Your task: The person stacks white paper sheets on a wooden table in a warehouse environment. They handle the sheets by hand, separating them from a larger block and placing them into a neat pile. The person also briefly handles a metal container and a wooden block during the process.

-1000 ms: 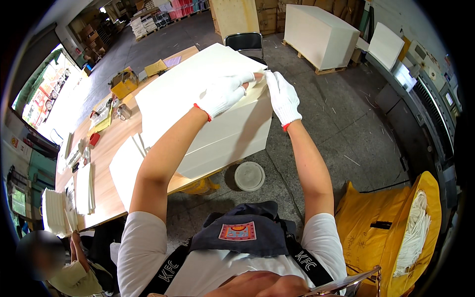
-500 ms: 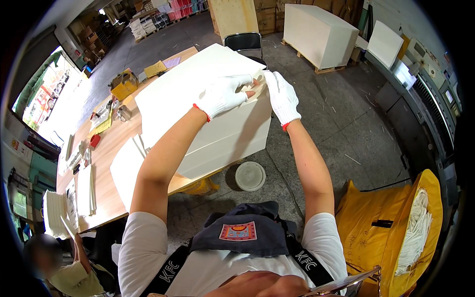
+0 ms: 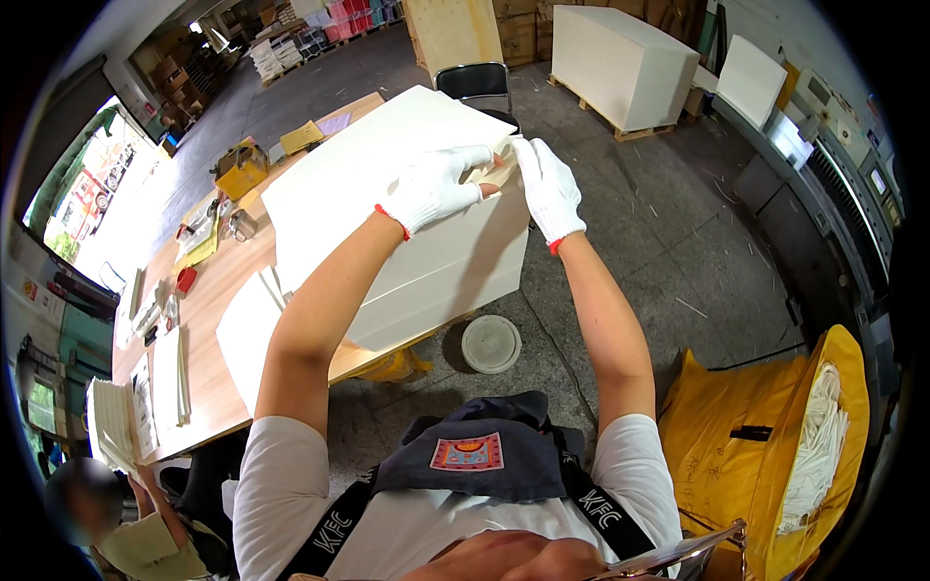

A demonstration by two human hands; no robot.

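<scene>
A large stack of white paper sheets (image 3: 339, 184) lies on the wooden table in front of me. At its right corner, my left hand (image 3: 436, 189), in a white glove with a red cuff and bare fingertips, pinches the curled edge of the top sheets between thumb and fingers. Just right of it, my right hand (image 3: 551, 191), gloved the same way, has its fingers pressed together against the raised paper corner (image 3: 506, 174). The right thumb and what lies under its palm are hidden.
The wooden table (image 3: 218, 320) bears a yellow box (image 3: 240, 169), a red tape roll (image 3: 185, 281) and paper strips (image 3: 169, 373). A round pail (image 3: 491, 345) stands on the floor. At right is a yellow sack (image 3: 741, 455); a co-worker (image 3: 150, 537) sits lower left.
My two hands stay almost in place at the paper corner, with a tiny shift. At lower left, the co-worker's hand and the sheet by it have moved slightly.
</scene>
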